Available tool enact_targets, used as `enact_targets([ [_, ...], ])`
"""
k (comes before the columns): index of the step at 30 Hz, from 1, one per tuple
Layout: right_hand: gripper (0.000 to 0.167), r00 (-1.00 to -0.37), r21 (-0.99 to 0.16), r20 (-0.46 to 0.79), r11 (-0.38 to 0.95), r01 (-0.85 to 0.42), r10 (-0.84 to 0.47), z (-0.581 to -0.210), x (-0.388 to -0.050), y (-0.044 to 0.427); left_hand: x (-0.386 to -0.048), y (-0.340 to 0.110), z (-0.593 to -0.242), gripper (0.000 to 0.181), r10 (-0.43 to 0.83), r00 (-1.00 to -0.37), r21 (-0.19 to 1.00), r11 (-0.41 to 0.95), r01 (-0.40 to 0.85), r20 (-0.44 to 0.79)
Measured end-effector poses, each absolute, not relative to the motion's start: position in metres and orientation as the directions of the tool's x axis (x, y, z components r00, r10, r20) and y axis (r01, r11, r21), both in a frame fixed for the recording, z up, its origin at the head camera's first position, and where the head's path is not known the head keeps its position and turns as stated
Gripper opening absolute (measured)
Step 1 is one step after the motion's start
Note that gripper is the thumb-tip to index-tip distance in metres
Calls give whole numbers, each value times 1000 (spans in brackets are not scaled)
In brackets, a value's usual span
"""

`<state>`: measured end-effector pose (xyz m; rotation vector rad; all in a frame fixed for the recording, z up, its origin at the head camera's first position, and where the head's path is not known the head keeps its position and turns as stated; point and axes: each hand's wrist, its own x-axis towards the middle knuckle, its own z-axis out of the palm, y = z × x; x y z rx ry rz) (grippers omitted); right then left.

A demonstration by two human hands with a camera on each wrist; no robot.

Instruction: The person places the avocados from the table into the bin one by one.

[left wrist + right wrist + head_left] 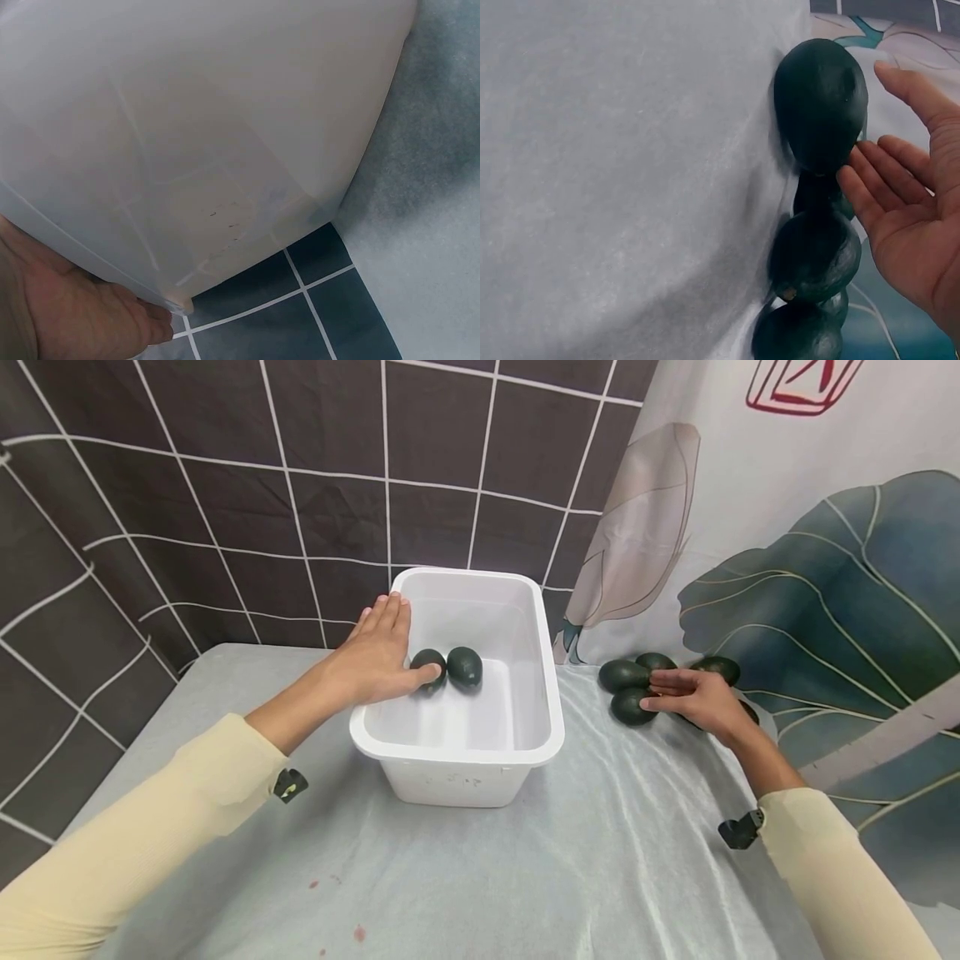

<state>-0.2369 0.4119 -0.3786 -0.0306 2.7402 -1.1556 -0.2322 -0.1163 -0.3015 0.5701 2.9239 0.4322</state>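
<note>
A white plastic tub (pixel 457 758) holds two dark green avocados, a right one (pixel 465 668) and a left one (pixel 429 662) partly covered by my thumb. My left hand (pixel 378 656) rests on the tub's left rim, fingers straight and thumb reaching over the inside. In the left wrist view the hand (pixel 82 311) lies against the tub wall (pixel 225 135). At right, my right hand (pixel 697 697) is beside a group of avocados (pixel 624 676), thumb and fingers spread apart. In the right wrist view its fingertips are close by the nearest avocado (pixel 821 105); contact is unclear.
A grey cloth (pixel 480 877) covers the table. Dark tile-patterned fabric (pixel 337 510) hangs behind the tub, and a leaf-patterned curtain (pixel 817 593) hangs behind the avocados at right. More avocados (pixel 718 669) lie partly hidden behind my right hand.
</note>
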Motion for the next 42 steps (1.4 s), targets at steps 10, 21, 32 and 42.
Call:
enact_targets([
  [10, 82, -983, -612, -149, 791, 10, -104, -382, -231, 416, -233, -117, -300, 111, 387, -919, 303, 887, 349, -75],
  [21, 81, -972, -537, -157, 841, -64, -174, -384, -231, 417, -233, -117, -299, 112, 387, -918, 306, 887, 345, -86],
  [32, 85, -978, -531, -165, 847, -22, -129, -390, -229, 416, -233, -118, -300, 113, 384, -919, 311, 887, 341, -89],
  [42, 82, -982, -573, -155, 820, 3, -105, -393, -226, 419, -233, -117, -300, 112, 389, -917, 306, 886, 347, -85],
])
